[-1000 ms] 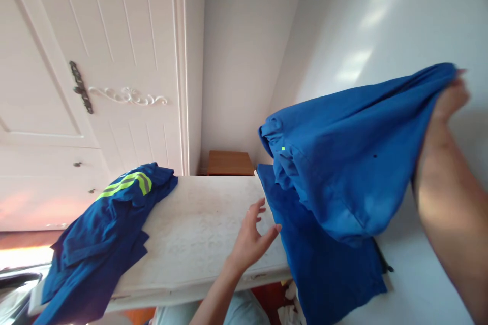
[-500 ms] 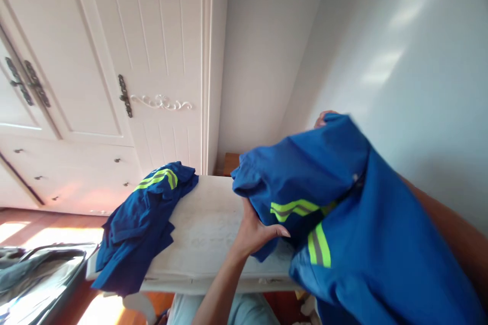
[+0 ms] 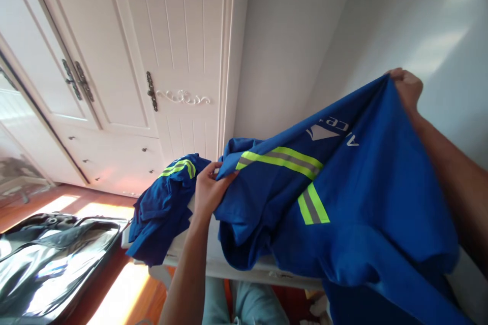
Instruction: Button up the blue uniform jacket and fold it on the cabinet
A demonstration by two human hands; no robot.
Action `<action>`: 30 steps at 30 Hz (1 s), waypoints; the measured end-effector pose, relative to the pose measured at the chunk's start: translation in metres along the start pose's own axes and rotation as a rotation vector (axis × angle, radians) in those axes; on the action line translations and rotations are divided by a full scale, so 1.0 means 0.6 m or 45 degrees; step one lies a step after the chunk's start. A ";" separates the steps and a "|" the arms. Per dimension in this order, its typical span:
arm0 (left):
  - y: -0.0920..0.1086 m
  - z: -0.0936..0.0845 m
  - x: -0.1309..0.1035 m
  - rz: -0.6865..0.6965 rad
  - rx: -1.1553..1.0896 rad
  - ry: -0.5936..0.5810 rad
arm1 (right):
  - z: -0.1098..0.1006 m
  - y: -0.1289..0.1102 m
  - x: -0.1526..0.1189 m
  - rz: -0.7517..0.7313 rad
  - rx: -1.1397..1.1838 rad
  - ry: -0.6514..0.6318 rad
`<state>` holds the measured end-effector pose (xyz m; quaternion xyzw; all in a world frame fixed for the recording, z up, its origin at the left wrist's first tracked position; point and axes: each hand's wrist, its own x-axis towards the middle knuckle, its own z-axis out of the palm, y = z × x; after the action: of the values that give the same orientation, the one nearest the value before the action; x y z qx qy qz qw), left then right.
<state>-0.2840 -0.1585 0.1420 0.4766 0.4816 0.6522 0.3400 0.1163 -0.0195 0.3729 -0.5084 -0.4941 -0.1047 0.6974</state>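
I hold a blue work shirt (image 3: 343,203) with yellow-and-grey reflective stripes and white lettering spread between both hands above a white table (image 3: 236,268). My left hand (image 3: 208,190) pinches one edge of it near the table's middle. My right hand (image 3: 407,87) is raised at the right, fist closed on the opposite edge. The cloth hangs down and hides most of the tabletop. A second blue garment (image 3: 163,208) with the same stripes lies bunched on the table's left end, partly hanging over the edge.
A white wardrobe (image 3: 125,61) with dark metal handles stands behind the table. A pale wall (image 3: 419,20) runs along the right. A shiny dark bag (image 3: 49,259) lies on the wooden floor at the lower left.
My right hand has lifted and pulled right, my left hand has moved left and gripped the edge, so the shirt is now stretched open. The view has swung left.
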 end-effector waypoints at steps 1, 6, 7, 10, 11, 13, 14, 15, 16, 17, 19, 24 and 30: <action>0.019 -0.001 0.015 -0.022 -0.063 -0.048 | -0.008 0.016 -0.003 0.032 -0.053 -0.059; 0.053 0.079 0.078 -0.152 -0.349 -0.169 | -0.042 0.087 -0.064 0.118 -0.619 -0.444; 0.050 0.104 0.085 -0.179 -0.383 -0.182 | -0.047 0.093 -0.089 0.090 -0.663 -0.485; 0.037 0.173 0.093 -0.293 -0.473 -0.194 | -0.069 0.081 -0.198 -0.050 -0.440 -0.607; 0.035 0.191 0.093 -0.333 -0.502 -0.197 | -0.080 0.069 -0.244 -0.044 -0.267 -0.765; 0.037 0.220 0.090 -0.407 -0.542 -0.210 | -0.105 0.042 -0.344 -0.023 0.015 -1.337; 0.041 0.233 0.087 -0.432 -0.550 -0.222 | -0.115 0.028 -0.393 -0.008 0.073 -1.565; 0.045 0.244 0.084 -0.445 -0.551 -0.229 | -0.123 0.017 -0.438 -0.002 0.092 -1.712; 0.050 0.255 0.080 -0.445 -0.548 -0.227 | -0.127 0.009 -0.478 0.000 0.105 -1.772; 0.054 0.266 0.076 -0.436 -0.545 -0.224 | -0.126 0.003 -0.512 0.006 0.125 -1.744; 0.058 0.286 0.069 -0.414 -0.552 -0.229 | -0.112 0.002 -0.557 0.045 0.180 -1.595; 0.033 0.282 0.069 -0.348 -0.604 -0.450 | -0.065 0.020 -0.561 0.225 0.384 -1.357; -0.022 0.136 0.028 -0.010 -0.264 -0.283 | -0.035 0.022 -0.441 0.799 0.664 -1.058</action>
<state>-0.2120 -0.1143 0.1412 0.5063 0.3731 0.6403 0.4410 0.0077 -0.1246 0.1544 -0.4404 -0.5615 0.4404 0.5448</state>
